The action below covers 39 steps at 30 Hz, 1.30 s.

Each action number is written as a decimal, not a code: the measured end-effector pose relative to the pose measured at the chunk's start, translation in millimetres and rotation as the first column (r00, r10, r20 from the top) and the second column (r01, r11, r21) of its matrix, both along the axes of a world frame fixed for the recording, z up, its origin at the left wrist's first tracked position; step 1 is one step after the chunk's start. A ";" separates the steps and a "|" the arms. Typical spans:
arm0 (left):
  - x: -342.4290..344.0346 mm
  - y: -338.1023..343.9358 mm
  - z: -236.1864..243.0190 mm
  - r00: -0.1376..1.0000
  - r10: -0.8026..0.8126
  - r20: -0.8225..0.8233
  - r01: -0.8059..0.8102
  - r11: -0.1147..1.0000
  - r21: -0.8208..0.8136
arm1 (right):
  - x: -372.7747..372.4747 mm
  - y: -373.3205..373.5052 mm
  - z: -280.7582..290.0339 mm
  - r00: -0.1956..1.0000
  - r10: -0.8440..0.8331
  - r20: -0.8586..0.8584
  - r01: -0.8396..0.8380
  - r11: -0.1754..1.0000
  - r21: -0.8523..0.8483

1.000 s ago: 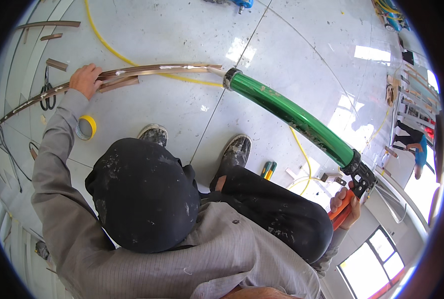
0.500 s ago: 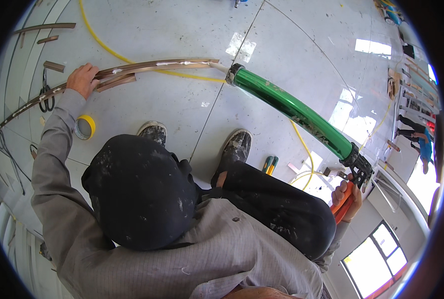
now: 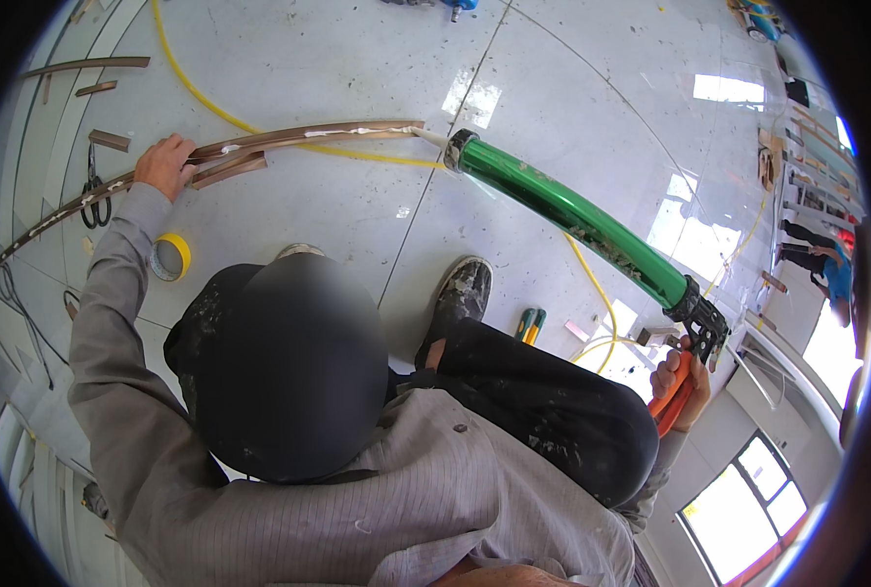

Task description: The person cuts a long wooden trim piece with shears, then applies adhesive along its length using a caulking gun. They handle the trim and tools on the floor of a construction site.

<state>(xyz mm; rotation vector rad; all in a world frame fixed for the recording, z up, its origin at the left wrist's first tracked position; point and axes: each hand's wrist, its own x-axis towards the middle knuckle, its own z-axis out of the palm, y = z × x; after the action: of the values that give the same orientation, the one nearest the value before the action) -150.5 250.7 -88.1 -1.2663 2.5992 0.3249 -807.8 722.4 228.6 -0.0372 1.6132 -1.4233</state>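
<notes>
My right hand [image 3: 680,386] is closed round the orange handle of a caulking gun with a long green barrel [image 3: 577,220]. From the barrel, the pale nozzle [image 3: 432,138] reaches left to the near end of a long brown trim strip [image 3: 298,133]. A white bead of sealant [image 3: 342,131] runs along the strip's channel. At the left, my left hand [image 3: 166,166] grips the strip, its fingers bent over it; the fingertips are partly hidden. A short brown offcut [image 3: 232,170] lies just beside the strip, near that hand.
Scissors [image 3: 94,196] and a yellow tape roll [image 3: 171,256] lie near my left arm. A yellow hose [image 3: 186,83] crosses the floor, passing under the strip. Green-and-yellow-handled tools [image 3: 529,325] lie by my shoe [image 3: 462,298]. Another person [image 3: 831,264] stands far right.
The nozzle tip has shifted slightly toward the strip's right end, and the white bead reaches a little closer to that end. Both hands keep their grips; the whole view has shifted a little.
</notes>
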 end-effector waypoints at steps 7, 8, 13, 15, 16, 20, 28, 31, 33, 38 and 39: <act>-1.3 0.8 0.6 1.000 0.019 0.001 -0.019 1.000 -0.003 | 20.3 -17.4 1.2 0.989 -0.094 -0.112 0.116 0.971 0.207; -1.2 0.7 0.7 1.000 0.021 -0.001 -0.021 1.000 0.000 | 0.7 -0.7 2.1 0.998 -0.058 -0.011 0.059 0.978 0.202; -2.3 -1.8 0.9 1.000 0.017 -0.005 -0.017 1.000 0.005 | -42.1 54.9 -22.9 0.982 -0.048 0.181 0.054 0.998 -0.025; -3.9 -1.0 4.0 1.000 0.028 -0.006 -0.028 1.000 0.013 | -32.5 47.9 -28.1 0.986 -0.071 0.148 0.082 0.994 -0.067; -5.4 -0.2 5.1 0.999 0.035 -0.007 -0.035 0.999 0.015 | -30.2 43.4 -25.5 0.990 -0.061 0.127 0.074 0.992 -0.104; -6.4 3.0 1.8 0.999 0.045 0.000 -0.045 0.999 0.009 | -19.0 26.3 -7.6 0.995 -0.063 0.077 0.077 0.978 -0.195; 1.0 5.1 -2.0 0.996 0.068 0.051 -0.068 0.998 0.008 | -15.2 15.3 -5.5 0.994 0.108 0.004 -0.101 0.945 -0.310; 10.2 -0.9 -0.4 0.995 0.071 0.074 -0.072 0.997 0.008 | -0.2 -1.5 1.3 0.994 0.021 -0.107 -0.048 0.965 -0.257; 6.6 -8.8 -2.6 0.993 0.071 0.090 -0.073 0.997 0.014 | 8.9 -15.3 7.2 0.980 0.030 -0.198 -0.078 0.968 -0.240; -10.1 -30.9 -17.2 0.999 -0.030 -0.015 0.031 0.998 0.049 | -12.4 8.2 17.2 0.658 0.271 -0.702 -0.226 0.961 0.159; -5.4 -29.8 -32.9 0.999 -0.020 -0.051 0.024 0.996 0.080 | 2.3 -27.1 39.0 0.553 0.371 -0.746 -0.252 0.928 0.276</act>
<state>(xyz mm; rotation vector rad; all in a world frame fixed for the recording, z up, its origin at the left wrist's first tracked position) -155.9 220.9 -121.0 -1.2165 2.6110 0.4581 -805.5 695.2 267.6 -0.9696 2.2666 -1.0315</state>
